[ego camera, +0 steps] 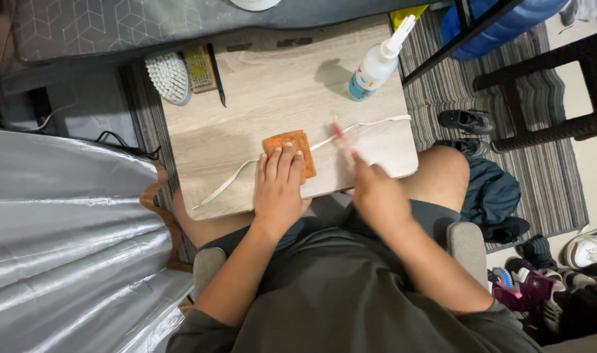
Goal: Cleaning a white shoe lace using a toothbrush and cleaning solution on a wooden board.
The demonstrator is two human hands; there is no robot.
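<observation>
Left hand [280, 183] lies flat, palm down, fingers spread open, pressing an orange cloth [292, 149] onto the tabletop [279, 91] near its near edge. Right hand [373, 189], just right of it, is closed around a blurred pink-tipped tool [341, 138] angled over a white shoelace [350, 131] that runs across the tabletop. A white squeeze bottle [377, 64] with a blue label stands far right.

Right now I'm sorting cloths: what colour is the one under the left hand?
Orange; the cloth shows best in the head view.
</observation>
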